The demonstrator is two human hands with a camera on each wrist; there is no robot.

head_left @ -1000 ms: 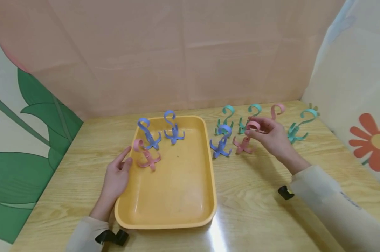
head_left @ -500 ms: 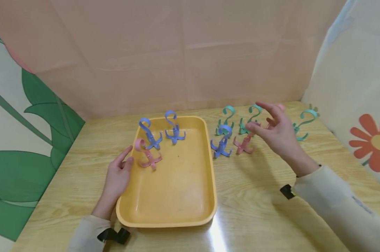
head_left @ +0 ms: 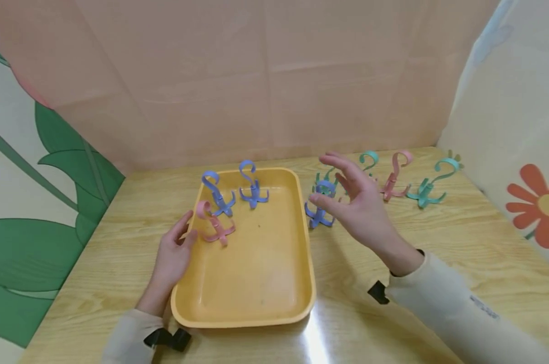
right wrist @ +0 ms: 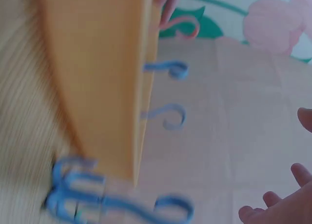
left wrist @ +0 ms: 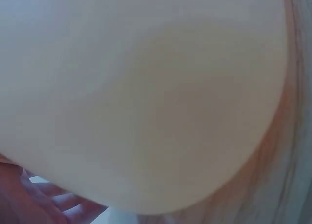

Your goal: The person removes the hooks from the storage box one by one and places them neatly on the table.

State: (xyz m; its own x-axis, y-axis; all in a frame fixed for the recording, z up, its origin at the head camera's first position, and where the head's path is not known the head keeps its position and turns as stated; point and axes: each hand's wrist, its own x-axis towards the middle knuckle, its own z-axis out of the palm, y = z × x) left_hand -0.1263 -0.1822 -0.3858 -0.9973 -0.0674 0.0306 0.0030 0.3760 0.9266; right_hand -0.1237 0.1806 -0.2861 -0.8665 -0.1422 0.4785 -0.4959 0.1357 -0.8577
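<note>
My left hand (head_left: 174, 258) rests at the left rim of a yellow tray (head_left: 256, 323), thumb on the rim, fingers loosely extended. In the tray stand two blue hanging hooks (head_left: 223, 206) and a pink hook (head_left: 219, 233), the pink one nearest that hand. Right of the tray, my right hand (head_left: 361, 212) hovers with thumb and fingers spread, holding nothing. Just left of its thumb stands another blue hook (head_left: 319, 217), also seen in the right wrist view, where the blue hook (right wrist: 102, 200) is blurred. A green hook (head_left: 320, 182) behind it is partly covered; one pink hook is nearly hidden by the hand.
Farther right on the wooden table (head_left: 461, 242) stand a pink hook (head_left: 392, 184), a green hook (head_left: 424, 196) and a half-hidden green hook (head_left: 369, 157). A pink cloth (head_left: 265, 91) hangs behind. A pale sleeve (left wrist: 146, 112) fills most of the left wrist view.
My right hand has let go of the front pink hook on the table, lifted away, and moved left toward the blue hook. My left hand stays at the tray's rim.
</note>
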